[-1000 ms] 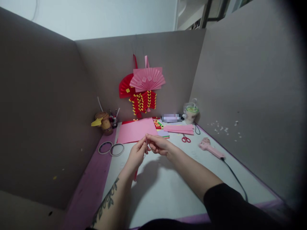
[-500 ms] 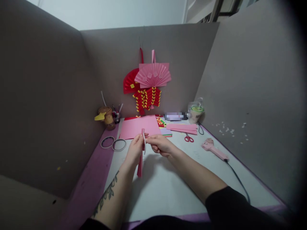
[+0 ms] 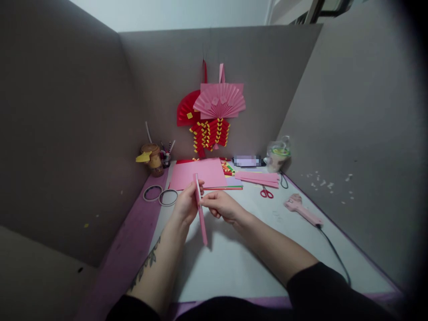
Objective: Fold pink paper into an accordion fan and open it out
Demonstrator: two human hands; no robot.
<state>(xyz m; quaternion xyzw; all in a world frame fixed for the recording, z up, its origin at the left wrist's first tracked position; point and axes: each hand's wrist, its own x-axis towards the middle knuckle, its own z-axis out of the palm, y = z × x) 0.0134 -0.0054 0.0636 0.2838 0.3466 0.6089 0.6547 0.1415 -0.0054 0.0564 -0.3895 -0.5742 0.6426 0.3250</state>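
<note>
My left hand (image 3: 187, 203) is closed round a narrow, folded piece of pink paper (image 3: 202, 227), its fingers behind and thumb in front. The paper tilts slightly, its lower end hanging free above the table. A thin white strip of tape (image 3: 198, 191) runs along its upper part. My right hand (image 3: 222, 206) is closed in a pinch at the lower end of that strip, against the paper's right edge. The pinched fingertips hide how much of the tape they hold. Beyond the hands lies a large pink sheet (image 3: 209, 171) on other coloured sheets.
Two tape rolls (image 3: 168, 198) lie at left, near a brown cup (image 3: 152, 160). Pink paper strips (image 3: 257, 178), red-handled scissors (image 3: 266, 192), a corded pink glue gun (image 3: 302, 210) and a bagged drink cup (image 3: 279, 156) are at right. A pink paper fan (image 3: 220, 100) hangs behind.
The white tape stood curved away between my hands; now it lies along the paper. The paper has turned, its lower end swinging right, and my right hand has moved slightly down along it.
</note>
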